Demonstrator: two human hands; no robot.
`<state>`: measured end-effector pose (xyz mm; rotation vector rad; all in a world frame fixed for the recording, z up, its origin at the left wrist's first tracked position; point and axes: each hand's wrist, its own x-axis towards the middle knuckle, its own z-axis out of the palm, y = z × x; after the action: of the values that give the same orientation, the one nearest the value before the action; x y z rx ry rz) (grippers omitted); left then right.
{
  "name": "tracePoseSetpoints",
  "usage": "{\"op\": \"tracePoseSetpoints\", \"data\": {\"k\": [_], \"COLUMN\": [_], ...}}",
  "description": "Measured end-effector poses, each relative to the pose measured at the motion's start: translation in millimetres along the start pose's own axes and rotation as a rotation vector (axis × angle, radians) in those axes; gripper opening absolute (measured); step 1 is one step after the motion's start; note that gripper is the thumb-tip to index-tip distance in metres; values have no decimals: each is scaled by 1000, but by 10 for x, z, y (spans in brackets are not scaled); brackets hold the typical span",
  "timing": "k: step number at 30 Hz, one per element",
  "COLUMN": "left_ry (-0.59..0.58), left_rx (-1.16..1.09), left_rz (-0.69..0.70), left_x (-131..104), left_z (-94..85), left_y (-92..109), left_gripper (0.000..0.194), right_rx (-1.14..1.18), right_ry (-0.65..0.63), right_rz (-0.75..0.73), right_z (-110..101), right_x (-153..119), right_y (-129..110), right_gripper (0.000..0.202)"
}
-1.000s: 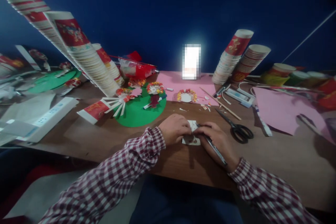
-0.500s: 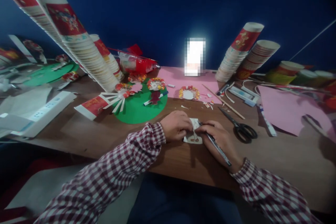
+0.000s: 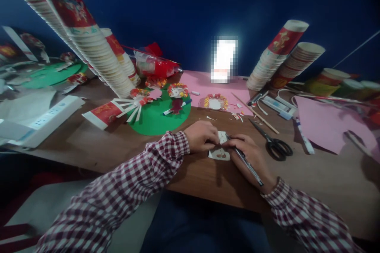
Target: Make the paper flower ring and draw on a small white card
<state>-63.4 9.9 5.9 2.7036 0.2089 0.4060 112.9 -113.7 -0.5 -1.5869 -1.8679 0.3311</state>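
A small piece of white paper [image 3: 213, 154] lies on the wooden table in front of me, with brown shapes and thin lines on its face. My left hand [image 3: 203, 136] rests at its left edge, fingers curled and pressed onto it. A slim pen [image 3: 249, 168] with a clear barrel and dark ends slants through my right hand [image 3: 251, 156], which is closed around it in a writing grip. The pen's tip end is at the paper's upper right, close to my left fingertips. Fingers hide part of the drawing.
Black scissors [image 3: 277, 146] and a wooden stick [image 3: 258, 116] lie to the right. Beyond are a green disc [image 3: 148, 122] with paper flowers, pink paper [image 3: 196, 81] and paper scraps. Tall stacks of paper cups [image 3: 97, 55] lean at left; more cups [image 3: 267, 63] stand at right.
The whole view has shifted slightly as my head moved. My left fingers have moved a little on the paper; the right hand keeps its grip on the pen.
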Motion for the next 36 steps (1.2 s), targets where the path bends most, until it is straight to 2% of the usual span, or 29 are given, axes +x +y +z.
{"op": "tracePoseSetpoints", "data": {"k": [4,7,10,12,15,22,36], "left_ry": [3,31,65,69,39,20,37], "left_rx": [5,-51,-77,-70,-38,-21,-32], "left_rz": [12,11,13,20,10,13,16], "left_x": [-8,-18,-23,-24,-24,-23,-21], "left_z": [5,24,49,59,57,18,59], "left_y": [-20,-39,-56,-64,-68,-49,-69], "left_gripper": [15,14,10,12,11,16,10], "right_rx": [59,192,347,373,309,115,76], "right_ry": [83,145,91,23,-51,-56,-107], "right_rz": [-43,38,163,192,175,97,99], "right_z": [-58,-170,-234,-214,-123,-30,-4], "right_x": [-26,-36,-13,9,26,27,37], "right_y": [-27,-65,-90,-99,-120,-202,-166], "right_gripper": [19,23,24,23,23,20,22]}}
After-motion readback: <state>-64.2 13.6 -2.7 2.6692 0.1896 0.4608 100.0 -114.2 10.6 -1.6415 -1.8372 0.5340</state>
